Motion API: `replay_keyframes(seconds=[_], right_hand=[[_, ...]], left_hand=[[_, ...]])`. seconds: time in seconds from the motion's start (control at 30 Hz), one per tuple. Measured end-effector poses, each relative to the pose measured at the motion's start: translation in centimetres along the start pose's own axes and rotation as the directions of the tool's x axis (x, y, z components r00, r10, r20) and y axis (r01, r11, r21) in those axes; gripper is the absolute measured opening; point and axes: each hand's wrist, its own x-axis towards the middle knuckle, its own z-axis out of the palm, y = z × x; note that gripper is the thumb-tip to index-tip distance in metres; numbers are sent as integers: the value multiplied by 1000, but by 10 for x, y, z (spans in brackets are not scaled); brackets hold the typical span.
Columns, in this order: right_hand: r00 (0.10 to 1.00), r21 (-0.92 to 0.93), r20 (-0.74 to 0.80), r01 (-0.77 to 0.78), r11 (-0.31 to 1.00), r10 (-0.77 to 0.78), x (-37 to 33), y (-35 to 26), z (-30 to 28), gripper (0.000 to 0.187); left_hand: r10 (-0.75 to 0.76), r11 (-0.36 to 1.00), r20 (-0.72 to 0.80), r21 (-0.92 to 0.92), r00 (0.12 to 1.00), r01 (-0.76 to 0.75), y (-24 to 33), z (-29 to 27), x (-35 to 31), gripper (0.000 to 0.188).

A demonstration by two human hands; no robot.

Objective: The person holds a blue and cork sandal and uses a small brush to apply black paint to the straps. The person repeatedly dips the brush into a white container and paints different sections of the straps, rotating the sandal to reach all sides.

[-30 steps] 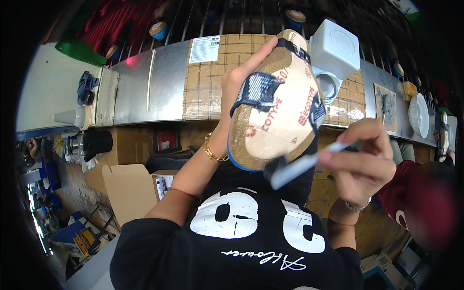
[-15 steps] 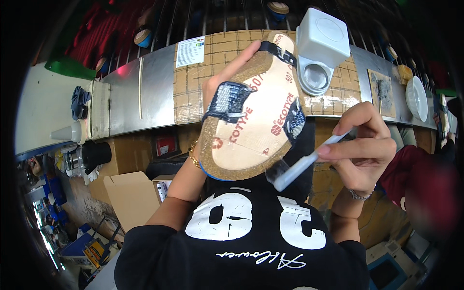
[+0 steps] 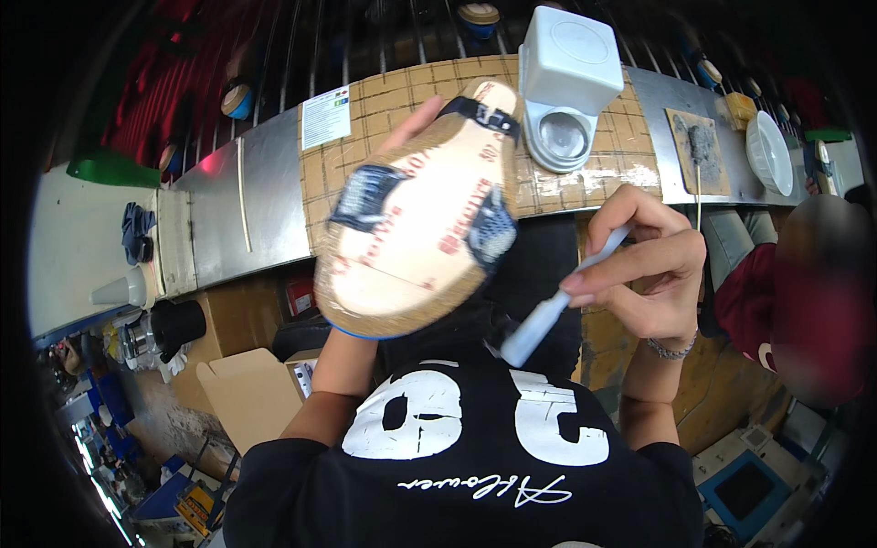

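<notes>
The left hand (image 3: 413, 126) grasps a sandal (image 3: 406, 242), toward eleven o'clock of centre. Between its one and two o'clock, a white container (image 3: 574, 59) stands on the bench (image 3: 274, 210); at four, apart, the right hand (image 3: 650, 267) pinches a pale-blue-handled brush (image 3: 539, 329).

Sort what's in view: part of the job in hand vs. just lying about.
Part of the job:
- strapped sole, held in the left hand
- pale-handled tool, held in the right hand
- white container, probably: standing close by

Lying about, apparently:
- white bowl
- thin pale strip
- dark cloth
- open cardboard box
</notes>
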Motion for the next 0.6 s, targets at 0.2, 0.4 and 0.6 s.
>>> replay_keyframes(seconds=[0.2, 0.4, 0.6], right_hand=[[897, -127, -439, -120, 985, 53, 2, 40, -39, 18], [919, -688, -393, -270, 673, -32, 0, 89, -44, 12], [947, -797, -314, -223, 562, -70, 9, 90, -36, 10]], left_hand=[[88, 991, -85, -97, 992, -97, -23, -34, -1, 96], [177, 636, 160, -772, 971, 11, 1, -31, 21, 117], [-76, 423, 245, -870, 967, 254, -9, -22, 12, 118]])
